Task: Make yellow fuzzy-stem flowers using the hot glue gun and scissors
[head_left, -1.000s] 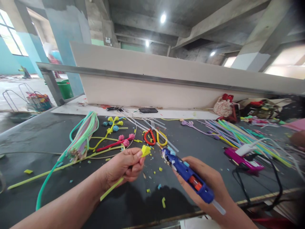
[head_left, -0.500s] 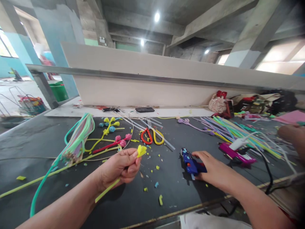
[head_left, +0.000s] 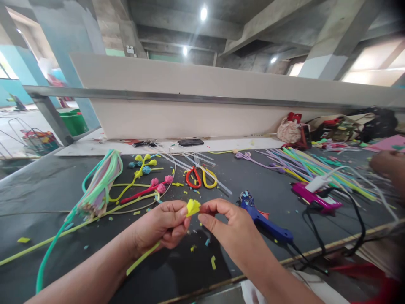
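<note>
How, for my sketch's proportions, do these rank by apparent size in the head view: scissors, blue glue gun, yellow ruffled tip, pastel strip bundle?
1. Pastel strip bundle
2. Blue glue gun
3. Scissors
4. Yellow ruffled tip

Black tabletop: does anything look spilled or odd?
Yes: loose yellow and blue scraps are strewn over the black tabletop, some around the scissors, like uncleared offcuts. The blue glue gun looks speckled at its front end, perhaps residue. Nothing looks plainly broken.

Bright lamps glow among grey concrete beams beyond a long white panel.
</note>
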`<action>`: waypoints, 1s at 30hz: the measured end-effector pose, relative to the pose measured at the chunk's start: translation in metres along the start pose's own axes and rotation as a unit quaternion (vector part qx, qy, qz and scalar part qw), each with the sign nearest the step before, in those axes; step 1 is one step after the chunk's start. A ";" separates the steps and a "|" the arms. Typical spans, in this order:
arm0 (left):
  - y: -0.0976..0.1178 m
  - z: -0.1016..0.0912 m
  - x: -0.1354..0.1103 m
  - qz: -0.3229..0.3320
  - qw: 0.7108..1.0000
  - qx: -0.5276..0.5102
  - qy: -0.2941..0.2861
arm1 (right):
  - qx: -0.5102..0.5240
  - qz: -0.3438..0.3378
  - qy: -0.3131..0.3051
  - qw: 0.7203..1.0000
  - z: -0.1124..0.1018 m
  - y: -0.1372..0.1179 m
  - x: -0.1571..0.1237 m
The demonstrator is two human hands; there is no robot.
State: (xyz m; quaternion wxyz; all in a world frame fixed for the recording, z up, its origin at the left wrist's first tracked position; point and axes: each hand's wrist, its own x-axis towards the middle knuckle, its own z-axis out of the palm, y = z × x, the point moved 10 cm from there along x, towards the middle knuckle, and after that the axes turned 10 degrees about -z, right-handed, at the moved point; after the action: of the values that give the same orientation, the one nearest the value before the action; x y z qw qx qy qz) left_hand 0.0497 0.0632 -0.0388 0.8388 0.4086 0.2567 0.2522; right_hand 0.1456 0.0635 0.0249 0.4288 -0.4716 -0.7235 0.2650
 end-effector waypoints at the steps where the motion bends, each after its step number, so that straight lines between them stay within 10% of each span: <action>1: -0.001 -0.001 0.000 -0.002 1.000 0.004 0.003 | 0.018 0.024 -0.003 1.000 0.001 0.005 0.001; 14: 0.000 -0.004 0.002 -0.004 0.998 0.047 0.035 | 0.024 0.082 0.022 0.996 0.002 0.013 0.000; 23: 0.000 -0.004 0.000 -0.014 0.997 0.068 0.036 | -0.087 -0.065 0.095 0.990 -0.016 -0.018 -0.001; 30: 0.001 -0.006 -0.001 -0.021 0.995 0.079 0.058 | -0.022 0.014 0.065 0.998 -0.009 0.000 0.001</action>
State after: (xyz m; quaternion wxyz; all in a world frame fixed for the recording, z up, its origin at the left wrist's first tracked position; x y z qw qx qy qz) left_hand 0.0453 0.0661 -0.0410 0.7929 0.4524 0.3327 0.2366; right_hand 0.1535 0.0637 0.0301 0.4604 -0.5070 -0.6933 0.2242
